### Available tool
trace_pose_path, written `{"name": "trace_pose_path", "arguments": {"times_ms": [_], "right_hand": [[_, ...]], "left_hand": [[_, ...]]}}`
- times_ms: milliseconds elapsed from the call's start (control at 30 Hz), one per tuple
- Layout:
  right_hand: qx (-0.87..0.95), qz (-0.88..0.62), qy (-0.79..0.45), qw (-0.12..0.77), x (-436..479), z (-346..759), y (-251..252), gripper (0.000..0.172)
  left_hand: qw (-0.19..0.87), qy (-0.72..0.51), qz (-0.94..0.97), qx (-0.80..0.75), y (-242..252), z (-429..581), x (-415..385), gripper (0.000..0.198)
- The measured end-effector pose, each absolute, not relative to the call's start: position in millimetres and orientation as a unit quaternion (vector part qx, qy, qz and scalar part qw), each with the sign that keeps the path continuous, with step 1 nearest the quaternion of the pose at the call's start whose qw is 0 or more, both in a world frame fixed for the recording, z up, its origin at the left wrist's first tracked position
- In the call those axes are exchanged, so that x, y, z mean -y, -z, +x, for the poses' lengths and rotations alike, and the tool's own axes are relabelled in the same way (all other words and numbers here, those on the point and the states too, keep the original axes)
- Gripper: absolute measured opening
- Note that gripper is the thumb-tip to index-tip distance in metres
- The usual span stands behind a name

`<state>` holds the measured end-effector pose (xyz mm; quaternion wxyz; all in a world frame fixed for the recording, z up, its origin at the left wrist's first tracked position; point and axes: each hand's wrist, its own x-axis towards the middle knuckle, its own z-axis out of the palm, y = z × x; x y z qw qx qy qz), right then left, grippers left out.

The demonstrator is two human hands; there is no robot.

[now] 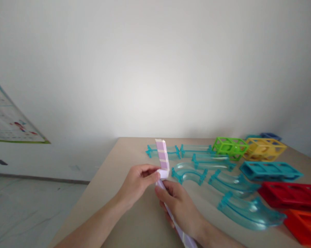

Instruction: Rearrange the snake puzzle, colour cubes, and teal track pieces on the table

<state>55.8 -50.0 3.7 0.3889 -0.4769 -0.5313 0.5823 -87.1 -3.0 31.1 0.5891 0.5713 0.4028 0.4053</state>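
A pale purple snake puzzle (162, 155) with cream bands across it is bent near the middle of the view. Its short upper section stands up, and a longer section runs down toward the bottom edge. At the bend, the thumb and fingers of my left hand (142, 179) pinch a whitish-lilac segment. My right hand (177, 196) is wrapped round the long lower section, just below the bend, and covers part of it. Both hands are above the table (106, 172), close together.
Clear teal track pieces, straight (196, 150) and curved (250, 212), lie to the right. Open-frame blocks line the right side: green (230, 147), yellow (265, 148), teal (271, 170), red (292, 194), orange (305, 225). Behind the table rises a white wall (155, 69).
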Motion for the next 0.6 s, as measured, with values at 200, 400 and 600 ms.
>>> {"name": "trace_pose_path", "arguments": {"times_ms": [200,400,600], "right_hand": [[0.469,-0.408,-0.674,0.4,47,59,-9,0.038],[0.308,-0.183,-0.884,0.299,40,81,-18,0.036],[0.23,-0.041,-0.961,0.145,40,87,-13,0.034]], "left_hand": [[0.543,-0.399,0.621,-0.401,-31,-94,-1,0.035],[0.212,-0.454,0.838,-0.217,-41,-112,-4,0.028],[0.276,-0.418,0.851,-0.157,-33,-107,2,0.03]]}}
